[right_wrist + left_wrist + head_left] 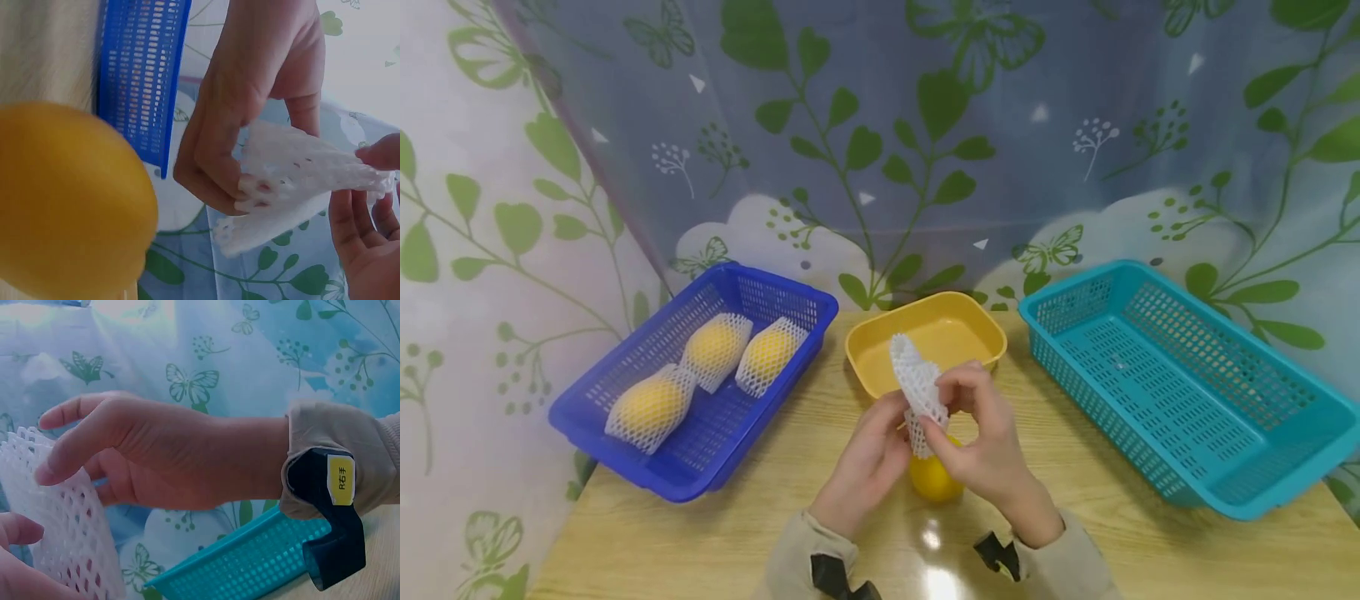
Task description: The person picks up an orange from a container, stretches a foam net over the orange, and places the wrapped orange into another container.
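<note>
A white foam net sleeve [917, 379] is held up between both hands over the table. My left hand [868, 462] grips one end of it, its fingers curled at the mesh in the right wrist view. With thumb and fingers, my right hand [988, 437] pinches the other end; the left wrist view shows its thumb pressed against the net [69, 519]. Below the hands sits a bare yellow fruit [935, 482], probably a mango, partly hidden by the right hand. That fruit [69, 200] looms large at the left of the right wrist view.
On the left, a blue basket [745, 454] holds three yellow fruits in foam nets, one of them a netted fruit [651, 408] near its front. A yellow tray [955, 329] stands behind the hands. To the right is a teal basket [1150, 367]. A patterned curtain [865, 167] hangs behind the table.
</note>
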Demonstrator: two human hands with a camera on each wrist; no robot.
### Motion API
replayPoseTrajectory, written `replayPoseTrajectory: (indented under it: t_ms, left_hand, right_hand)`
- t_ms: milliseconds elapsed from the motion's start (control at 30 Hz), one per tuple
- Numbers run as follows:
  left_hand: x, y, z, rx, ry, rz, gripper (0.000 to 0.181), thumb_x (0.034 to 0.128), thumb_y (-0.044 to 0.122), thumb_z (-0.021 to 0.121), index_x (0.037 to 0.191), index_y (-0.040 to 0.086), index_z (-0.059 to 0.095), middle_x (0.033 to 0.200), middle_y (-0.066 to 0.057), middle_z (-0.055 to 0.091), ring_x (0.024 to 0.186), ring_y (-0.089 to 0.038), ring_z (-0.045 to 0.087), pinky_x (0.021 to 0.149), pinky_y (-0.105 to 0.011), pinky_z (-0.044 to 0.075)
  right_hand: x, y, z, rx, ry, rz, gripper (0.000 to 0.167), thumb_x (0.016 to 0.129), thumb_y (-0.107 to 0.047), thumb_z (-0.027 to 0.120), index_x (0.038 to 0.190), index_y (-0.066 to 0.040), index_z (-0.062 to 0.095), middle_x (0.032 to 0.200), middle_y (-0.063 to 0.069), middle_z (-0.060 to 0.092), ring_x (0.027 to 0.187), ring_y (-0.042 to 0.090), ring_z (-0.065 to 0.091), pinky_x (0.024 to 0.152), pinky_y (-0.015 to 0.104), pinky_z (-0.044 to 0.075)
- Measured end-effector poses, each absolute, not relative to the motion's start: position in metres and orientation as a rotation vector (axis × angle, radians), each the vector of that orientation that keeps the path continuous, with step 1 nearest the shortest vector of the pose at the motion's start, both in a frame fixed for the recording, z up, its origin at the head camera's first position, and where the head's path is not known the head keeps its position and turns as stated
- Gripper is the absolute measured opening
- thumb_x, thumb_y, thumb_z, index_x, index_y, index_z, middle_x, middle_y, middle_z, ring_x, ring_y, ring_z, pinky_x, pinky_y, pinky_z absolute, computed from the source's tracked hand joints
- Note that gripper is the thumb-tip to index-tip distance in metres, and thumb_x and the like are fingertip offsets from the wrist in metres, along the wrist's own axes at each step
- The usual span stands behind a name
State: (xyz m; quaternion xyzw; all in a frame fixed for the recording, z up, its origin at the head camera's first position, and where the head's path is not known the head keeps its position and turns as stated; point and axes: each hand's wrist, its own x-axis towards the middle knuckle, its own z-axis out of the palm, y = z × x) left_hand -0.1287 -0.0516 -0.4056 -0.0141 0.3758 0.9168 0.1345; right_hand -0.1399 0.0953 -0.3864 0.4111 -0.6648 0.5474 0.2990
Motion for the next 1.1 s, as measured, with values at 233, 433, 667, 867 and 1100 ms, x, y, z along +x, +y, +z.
replayPoseTrajectory:
  t_ms: [233, 433, 667, 867, 1100]
  left_hand:
    - [-0.126, -0.048, -0.402, -0.023, 1.001, 2.691, 0.022, 0.1019, 0.008, 0.043, 0.11, 0.006, 0.063, 0.11, -0.005, 0.064, 0.105, -0.018, 0.056, 0.099, -0.031, 0.043]
    - [-0.124, -0.045, -0.397, -0.079, 0.979, 2.703, 0.013, 0.0946, 0.003, 0.044, 0.096, 0.01, 0.054, 0.108, -0.003, 0.057, 0.101, -0.016, 0.054, 0.098, -0.032, 0.041]
    - [-0.12, -0.044, -0.389, -0.07, 0.931, 2.749, 0.026, 0.0827, -0.001, 0.038, 0.097, 0.014, 0.053, 0.102, -0.001, 0.056, 0.092, -0.015, 0.056, 0.088, -0.027, 0.043]
    - [-0.119, -0.044, -0.386, -0.009, 0.971, 2.758, 0.029, 0.0778, -0.002, 0.036, 0.097, 0.013, 0.052, 0.095, 0.0, 0.055, 0.086, -0.012, 0.053, 0.08, -0.024, 0.043]
    - [-0.119, -0.044, -0.389, -0.023, 1.106, 2.75, 0.022, 0.0783, -0.007, 0.038, 0.088, 0.009, 0.049, 0.092, -0.001, 0.054, 0.085, -0.013, 0.052, 0.079, -0.023, 0.043]
  right_hand:
    - [-0.137, 0.1, -0.39, 1.085, -1.84, 1.869, 0.047, 0.093, -0.014, 0.07, 0.122, 0.01, 0.042, 0.089, 0.015, 0.048, 0.077, 0.02, 0.051, 0.066, 0.025, 0.048]
    - [-0.136, 0.102, -0.391, 0.923, -1.884, 2.086, 0.021, 0.105, -0.009, 0.043, 0.116, 0.009, 0.047, 0.088, 0.004, 0.057, 0.077, 0.013, 0.054, 0.067, 0.024, 0.048]
    - [-0.138, 0.1, -0.393, 0.548, -2.208, 2.062, 0.033, 0.089, 0.007, 0.065, 0.118, 0.005, 0.051, 0.087, 0.008, 0.058, 0.076, 0.014, 0.055, 0.064, 0.022, 0.046]
    - [-0.14, 0.11, -0.39, 0.617, -2.583, 2.016, 0.036, 0.101, -0.015, 0.056, 0.131, 0.004, 0.055, 0.116, 0.019, 0.063, 0.099, 0.025, 0.061, 0.085, 0.033, 0.05]
    - [-0.144, 0.118, -0.392, 0.558, -2.586, 2.31, 0.034, 0.095, -0.014, 0.058, 0.112, 0.015, 0.064, 0.096, 0.009, 0.071, 0.089, 0.016, 0.062, 0.082, 0.028, 0.051]
